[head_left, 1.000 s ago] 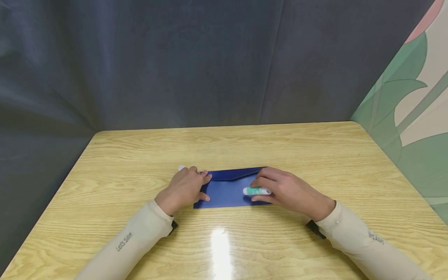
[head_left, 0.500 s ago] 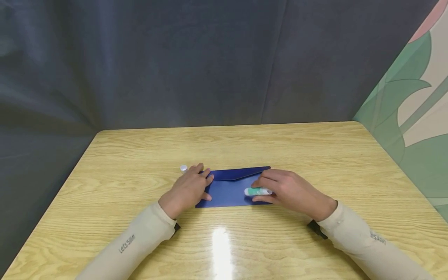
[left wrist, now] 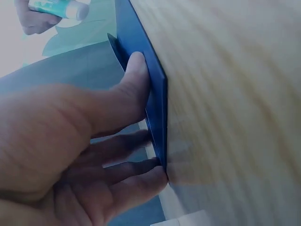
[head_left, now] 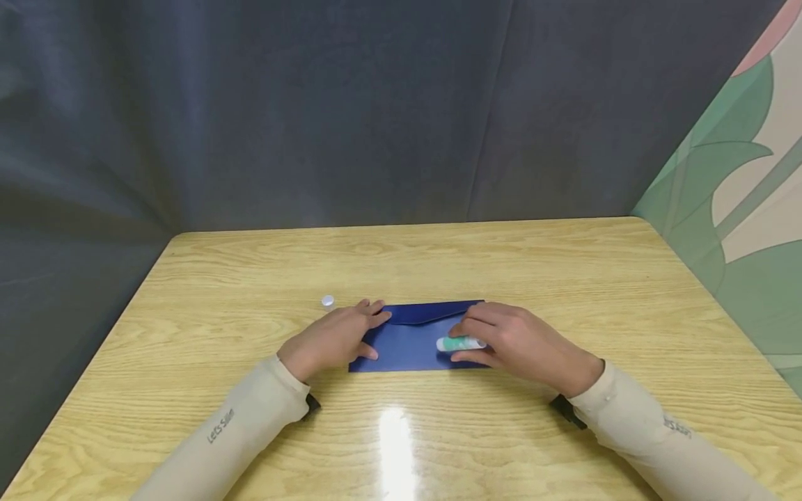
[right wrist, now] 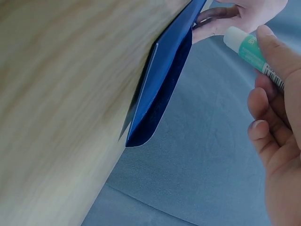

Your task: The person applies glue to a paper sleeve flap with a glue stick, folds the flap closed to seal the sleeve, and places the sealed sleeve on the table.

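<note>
A dark blue envelope (head_left: 404,346) lies lengthwise on the table, its flap (head_left: 432,310) along the far side standing slightly raised. My left hand (head_left: 335,337) rests on the envelope's left end, fingers spread; in the left wrist view the thumb (left wrist: 136,70) presses on its face. Between thumb and fingers, my right hand (head_left: 510,341) holds a green and white glue stick (head_left: 460,343) over the right part of the envelope. The right wrist view shows the glue stick (right wrist: 251,51) apart from the envelope (right wrist: 162,70), its white end pointing toward the left hand.
A small round white cap (head_left: 328,300) sits on the wooden table (head_left: 532,261) beyond my left hand. A dark curtain (head_left: 326,118) hangs behind the table, and a wall with painted leaves (head_left: 745,209) stands at the right.
My left hand has shifted slightly on the envelope, and the white cap behind it now shows whole. My right hand and the glue stick have hardly moved.
</note>
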A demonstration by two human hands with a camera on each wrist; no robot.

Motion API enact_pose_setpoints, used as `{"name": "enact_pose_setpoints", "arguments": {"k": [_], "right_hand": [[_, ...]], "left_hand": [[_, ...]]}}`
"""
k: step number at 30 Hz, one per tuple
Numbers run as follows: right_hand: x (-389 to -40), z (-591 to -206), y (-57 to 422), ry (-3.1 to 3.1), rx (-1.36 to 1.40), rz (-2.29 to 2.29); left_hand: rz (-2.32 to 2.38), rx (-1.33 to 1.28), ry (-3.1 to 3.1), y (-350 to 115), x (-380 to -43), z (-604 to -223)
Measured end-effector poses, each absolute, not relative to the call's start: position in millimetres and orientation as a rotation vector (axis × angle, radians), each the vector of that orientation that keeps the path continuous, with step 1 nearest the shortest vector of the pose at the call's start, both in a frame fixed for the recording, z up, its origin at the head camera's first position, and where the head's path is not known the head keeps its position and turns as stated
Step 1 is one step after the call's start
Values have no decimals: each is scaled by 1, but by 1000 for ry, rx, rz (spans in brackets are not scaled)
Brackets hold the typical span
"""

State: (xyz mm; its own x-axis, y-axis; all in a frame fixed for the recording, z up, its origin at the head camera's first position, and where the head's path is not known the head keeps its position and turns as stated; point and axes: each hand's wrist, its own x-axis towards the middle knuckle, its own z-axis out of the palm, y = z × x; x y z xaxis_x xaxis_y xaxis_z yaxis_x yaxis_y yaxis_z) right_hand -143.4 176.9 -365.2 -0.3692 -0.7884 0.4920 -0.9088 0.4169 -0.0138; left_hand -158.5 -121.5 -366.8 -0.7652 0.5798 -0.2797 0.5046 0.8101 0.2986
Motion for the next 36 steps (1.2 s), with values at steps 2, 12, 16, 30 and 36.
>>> {"name": "enact_pose_setpoints", "arguments": {"k": [2, 12, 16, 30, 36], "right_hand": [[-143, -365, 176, -2267, 1451, 400], [-143, -363, 173, -2294, 1458, 414], [-143, -364, 174, -2285, 1465, 406], [-141, -367, 176, -2313, 1455, 374], [-141, -364, 175, -2327, 1463, 351]], "left_hand": [[294, 836, 2622, -122, -158, -367], [142, 986, 2669, -118, -157, -367], [76, 1023, 2726, -110, -156, -366], [-15, 1061, 2721, -91, -160, -369], [-93, 1020, 2680, -88, -161, -367]]}}
